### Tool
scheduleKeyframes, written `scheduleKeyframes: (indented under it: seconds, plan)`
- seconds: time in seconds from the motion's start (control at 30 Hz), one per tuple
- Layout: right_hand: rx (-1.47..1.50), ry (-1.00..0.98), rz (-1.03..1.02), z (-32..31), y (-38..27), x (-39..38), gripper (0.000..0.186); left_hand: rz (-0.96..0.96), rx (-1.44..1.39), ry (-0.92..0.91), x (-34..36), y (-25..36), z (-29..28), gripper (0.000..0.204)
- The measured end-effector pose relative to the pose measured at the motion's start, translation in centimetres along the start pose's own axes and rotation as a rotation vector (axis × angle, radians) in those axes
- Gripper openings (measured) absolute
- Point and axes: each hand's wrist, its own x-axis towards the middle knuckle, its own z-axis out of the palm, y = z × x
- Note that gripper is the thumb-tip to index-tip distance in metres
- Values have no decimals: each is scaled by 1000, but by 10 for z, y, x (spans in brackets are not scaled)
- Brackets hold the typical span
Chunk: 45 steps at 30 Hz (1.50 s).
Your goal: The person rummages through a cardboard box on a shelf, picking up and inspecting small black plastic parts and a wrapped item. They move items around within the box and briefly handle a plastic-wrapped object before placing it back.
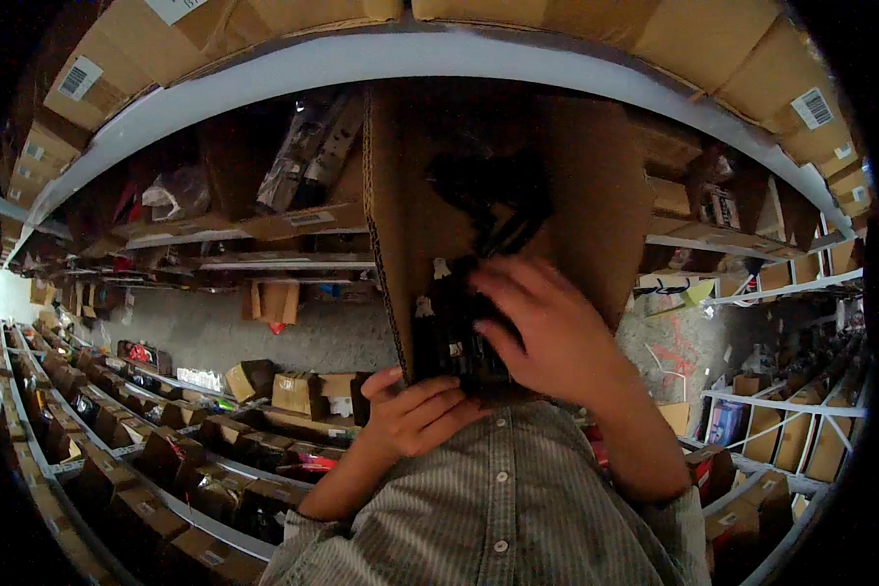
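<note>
An open cardboard box stands in front of me, its near end against my shirt. My left hand has its fingers curled over the near left edge of the box, holding it. Inside, near my body, lie several small black items with pale tips, too dark to name. Deeper in the box is a tangled black bundle. My right hand reaches in over the small black items, thumb apart from the fingers. Motion blurs its fingers, and their tips merge with the dark contents, so any hold there is unclear.
A pale metal shelf beam crosses above the box, with cardboard cartons on it. Bins with plastic-wrapped goods flank the box. Lower left, shelf rows hold many cardboard bins. Another rack stands at right, beyond grey floor.
</note>
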Motion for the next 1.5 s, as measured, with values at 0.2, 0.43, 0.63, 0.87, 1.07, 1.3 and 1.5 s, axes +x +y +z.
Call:
scheduleKeyframes:
  seconds: [0.2,0.43,0.63,0.87,1.07,1.3,1.5]
  plan:
    - [-445,-188,125,9,-8,81,23,45,-29,54,0,-1,7,20]
    - [-734,-121,190,74,45,104,17,109,-82,126,-2,-7,13,19]
    - [-686,-124,194,78,57,113,13,63,-76,82,-5,-4,11,17]
    - [-539,-139,127,64,32,104,15,64,-37,47,-2,-6,6,18]
    - [-98,44,57,-14,-5,39,20,26,-17,-38,0,0,0,21]
    - [36,318,-148,-19,0,-48,25,-24,40,-48,2,3,-3,39]
    - [204,434,-151,17,6,-87,26,-34,97,-114,6,8,1,59]
